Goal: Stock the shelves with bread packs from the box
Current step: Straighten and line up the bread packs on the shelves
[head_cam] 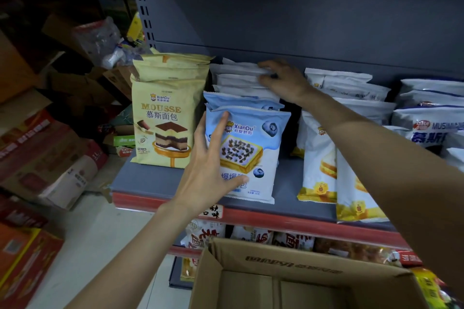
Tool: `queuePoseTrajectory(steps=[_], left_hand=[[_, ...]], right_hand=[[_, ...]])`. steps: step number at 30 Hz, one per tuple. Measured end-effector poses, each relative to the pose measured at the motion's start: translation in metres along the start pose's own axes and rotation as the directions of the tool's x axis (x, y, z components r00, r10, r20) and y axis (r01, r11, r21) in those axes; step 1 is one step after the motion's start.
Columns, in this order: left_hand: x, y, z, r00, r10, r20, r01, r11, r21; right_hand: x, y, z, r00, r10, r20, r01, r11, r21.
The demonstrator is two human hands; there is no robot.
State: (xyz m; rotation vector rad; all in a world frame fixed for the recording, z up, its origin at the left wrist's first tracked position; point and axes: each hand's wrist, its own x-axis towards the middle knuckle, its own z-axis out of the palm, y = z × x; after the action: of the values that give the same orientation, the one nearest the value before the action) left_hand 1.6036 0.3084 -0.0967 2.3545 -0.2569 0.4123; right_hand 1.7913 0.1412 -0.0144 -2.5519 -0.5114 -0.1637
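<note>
Left hand (209, 173) — fingers spread wide and straight, flat against the front blueberry bread pack (247, 155), which stands in its row on the shelf (148, 180) beside the yellow mousse packs (163, 113). Right hand (283, 80) curls over the tops of the rear white packs (238, 75). Judgement: press the front face back evenly while the rear hand steadies the row — avoid toppling. Cardboard box (288, 266) below looks empty. Cartons (50, 158) on the floor at left.

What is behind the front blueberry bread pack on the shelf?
Behind the front blueberry pack stands a row of more blue and white packs, reaching back to the shelf's back panel. Only their top edges show, and the right hand covers part of them.
</note>
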Motion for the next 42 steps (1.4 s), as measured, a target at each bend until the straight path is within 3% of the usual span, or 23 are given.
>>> queuePoseTrajectory(steps=[5,10,15,21,27,29,31,34,36,38,42], left_hand=[[0.001,0.000,0.000,1.000,-0.018,0.016,0.018,1.000,-0.003],[0.002,-0.002,0.002,1.000,-0.013,0.014,0.013,1.000,-0.005],[0.001,-0.003,0.003,1.000,-0.012,0.007,0.012,1.000,0.011],[0.003,-0.001,0.004,0.999,-0.030,0.019,0.031,0.999,-0.017],[0.001,0.003,0.003,1.000,-0.018,0.026,0.018,0.999,-0.026],[-0.001,0.008,-0.004,0.998,-0.001,-0.055,-0.003,0.998,-0.063],[0.002,0.016,-0.021,0.973,0.061,-0.223,-0.081,0.993,-0.081],[0.030,0.026,-0.054,0.883,0.255,-0.395,-0.246,0.966,0.074],[0.066,0.028,-0.071,0.905,0.303,-0.300,-0.266,0.951,0.157],[0.106,0.026,-0.081,0.955,0.281,-0.100,-0.258,0.947,0.190],[0.160,0.012,-0.075,0.958,0.209,0.197,-0.272,0.880,0.389]], right_hand=[[0.009,0.008,-0.012,0.978,-0.040,-0.205,-0.001,0.981,-0.195],[0.019,0.007,-0.014,0.989,0.046,-0.143,-0.070,0.984,-0.164],[0.017,0.012,-0.015,0.995,0.003,-0.103,-0.027,0.972,-0.232],[0.018,0.021,-0.012,0.986,-0.049,-0.162,-0.004,0.951,-0.311],[0.011,0.022,-0.012,0.979,-0.038,-0.200,-0.019,0.961,-0.276],[0.001,0.022,-0.019,0.970,-0.080,-0.228,0.030,0.977,-0.213],[-0.012,0.024,-0.027,0.963,-0.122,-0.240,0.097,0.989,-0.115],[-0.028,0.027,-0.033,0.974,-0.146,-0.174,0.150,0.989,0.006],[-0.031,0.028,-0.034,0.984,-0.124,-0.129,0.130,0.991,0.041],[-0.030,0.026,-0.033,0.990,-0.055,-0.126,0.071,0.990,0.121],[-0.013,0.025,-0.029,0.984,0.003,-0.180,-0.007,1.000,-0.023]])
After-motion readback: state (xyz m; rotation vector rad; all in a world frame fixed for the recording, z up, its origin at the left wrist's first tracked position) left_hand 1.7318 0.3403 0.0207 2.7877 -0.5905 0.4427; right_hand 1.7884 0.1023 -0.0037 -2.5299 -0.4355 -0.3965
